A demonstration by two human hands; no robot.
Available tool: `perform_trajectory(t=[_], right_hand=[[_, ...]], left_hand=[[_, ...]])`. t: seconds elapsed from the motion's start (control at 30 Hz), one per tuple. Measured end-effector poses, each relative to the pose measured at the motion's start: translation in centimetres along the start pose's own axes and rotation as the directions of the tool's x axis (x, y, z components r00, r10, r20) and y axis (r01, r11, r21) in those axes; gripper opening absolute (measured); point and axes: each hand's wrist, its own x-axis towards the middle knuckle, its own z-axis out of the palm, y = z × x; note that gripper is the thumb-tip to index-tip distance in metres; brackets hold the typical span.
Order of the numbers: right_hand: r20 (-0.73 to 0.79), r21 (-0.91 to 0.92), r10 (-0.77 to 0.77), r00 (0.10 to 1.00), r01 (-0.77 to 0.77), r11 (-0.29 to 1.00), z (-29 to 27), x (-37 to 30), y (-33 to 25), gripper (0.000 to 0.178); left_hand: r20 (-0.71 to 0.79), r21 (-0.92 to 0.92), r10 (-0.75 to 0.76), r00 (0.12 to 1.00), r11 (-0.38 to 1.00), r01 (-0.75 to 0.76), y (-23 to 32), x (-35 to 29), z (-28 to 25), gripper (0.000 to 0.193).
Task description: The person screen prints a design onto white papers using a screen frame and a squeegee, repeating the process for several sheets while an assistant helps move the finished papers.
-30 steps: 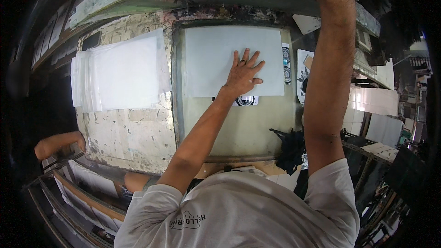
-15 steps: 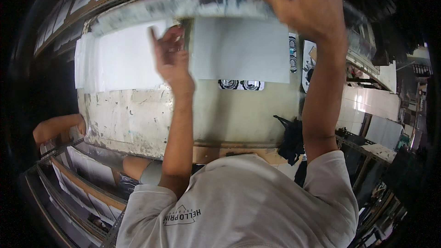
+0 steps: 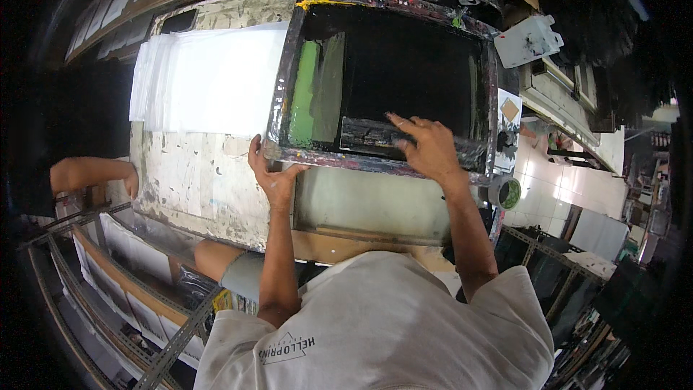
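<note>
Evidently, your table (image 3: pixel 234 202) spans the view, bearing at its right the dark screen (image 3: pixel 415 65) in its paint-flecked frame. White sheets (image 3: pixel 216 79) lie just left of the screen. The squeegee (image 3: pixel 368 133) lies inside the frame, along the near side. Above it is your right hand (image 3: pixel 431 150), part-open, thumb apart from fingers; contact cannot be told. Your left hand (image 3: pixel 273 180), spread wide, is at the screen's near left corner. A small cup (image 3: pixel 510 193) is near the right corner.

Slotted metal rack (image 3: pixel 177 341), pale floor tiles (image 3: pixel 535 167)
</note>
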Motion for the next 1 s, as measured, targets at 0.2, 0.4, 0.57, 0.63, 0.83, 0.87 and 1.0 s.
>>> perform_trajectory(t=[0.2,0.4,0.57,0.63,0.83,0.87,1.0], right_hand=[[0.028,-0.120,0.062,0.998,-0.059,0.991,2.6,2.3,1.8,0.080],[-0.158,-0.229,-0.029,0.987,-0.008,0.973,2.1,12.9,8.6,0.079],[-0.204,-0.303,-0.054,0.977,-0.011,0.953,1.8,20.8,12.6,0.078],[-0.174,-0.298,-0.052,0.983,-0.002,0.955,1.2,22.9,13.3,0.075],[-0.190,-0.238,-0.106,0.976,0.059,0.970,-0.8,23.6,13.4,0.055],[-0.270,-0.254,-0.204,0.941,0.135,0.958,-0.2,23.3,13.7,0.054],[-0.232,-0.274,-0.103,0.967,0.036,0.961,0.1,18.0,10.1,0.050]], left_hand=[[-0.017,0.195,0.047,0.999,0.980,-0.043,-1.1,-0.7,-0.2,0.094],[0.030,0.189,0.059,0.998,0.980,-0.063,-0.7,-0.6,-0.8,0.095],[0.000,0.080,0.056,0.998,0.995,-0.056,-0.7,-0.7,-0.6,0.089],[-0.011,0.079,0.072,0.997,0.994,-0.071,-0.9,-0.7,-0.6,0.086],[0.012,-0.096,-0.087,0.996,0.992,0.087,-1.5,-1.1,-0.4,0.090],[0.028,-0.128,-0.124,0.992,0.984,0.126,-1.8,-1.3,-0.3,0.088],[-0.001,-0.152,-0.225,0.974,0.963,0.223,-2.5,-2.1,0.0,0.090]])
